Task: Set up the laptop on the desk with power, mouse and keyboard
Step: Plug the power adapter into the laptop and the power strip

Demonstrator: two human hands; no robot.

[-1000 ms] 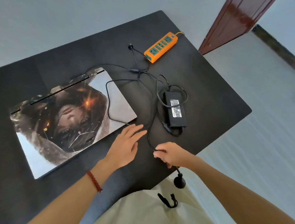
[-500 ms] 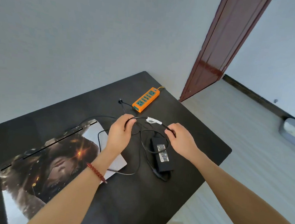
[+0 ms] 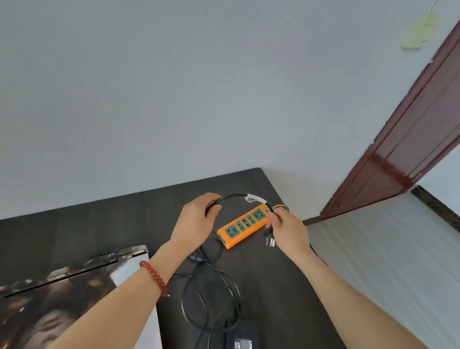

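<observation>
An orange power strip (image 3: 242,225) lies on the black desk (image 3: 290,303) near its far corner. My left hand (image 3: 196,222) grips the black power cable (image 3: 234,196), which arches over the strip and carries a white tag. My right hand (image 3: 288,228) holds the cable's plug (image 3: 270,239) end just right of the strip, prongs pointing down. The black power adapter (image 3: 243,346) lies near the bottom edge with loops of cable beside it. The closed laptop (image 3: 48,297), its lid covered by a picture, sits at the lower left, partly hidden by my left forearm.
A grey wall stands right behind the desk. A dark red door frame (image 3: 419,134) rises at the right, with pale floor beyond the desk's right edge.
Both hands have lifted the cable and carried it from above the adapter out to the power strip. The view has tilted up toward the wall.
</observation>
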